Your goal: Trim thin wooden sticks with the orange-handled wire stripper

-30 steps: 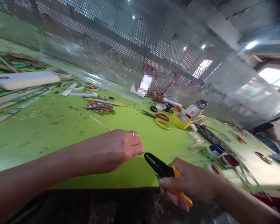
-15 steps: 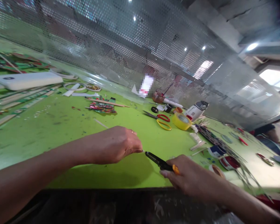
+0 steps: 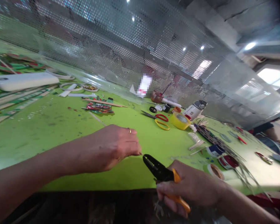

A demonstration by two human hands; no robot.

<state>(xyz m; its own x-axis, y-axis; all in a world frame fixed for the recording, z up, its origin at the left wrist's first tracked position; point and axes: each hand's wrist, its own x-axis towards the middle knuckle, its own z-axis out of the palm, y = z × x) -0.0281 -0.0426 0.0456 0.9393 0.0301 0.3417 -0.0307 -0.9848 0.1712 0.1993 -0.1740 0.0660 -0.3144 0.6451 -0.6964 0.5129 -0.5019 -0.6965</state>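
My left hand, with a ring on one finger, is closed in a pinch above the green table. A tiny pale tip shows at its fingertips; what it belongs to is hidden in the hand. My right hand is wrapped round the orange handles of wire strippers. Their black, toothed jaws point up and left, and their tip is right at the pale tip by my left fingers. Whether the jaws grip it I cannot tell. Scissors with red and yellow handles lie beyond my hands.
Yellow tape, a white bottle, and paint pots, one blue and one red, stand to the right. A white box-like object and wooden strips lie left. A perforated metal panel rises behind.
The wire strippers have turned in my right hand, so their broad side and orange handles now show. My left hand has rolled slightly, bringing the ring into clearer view. The camera view has shifted a little.
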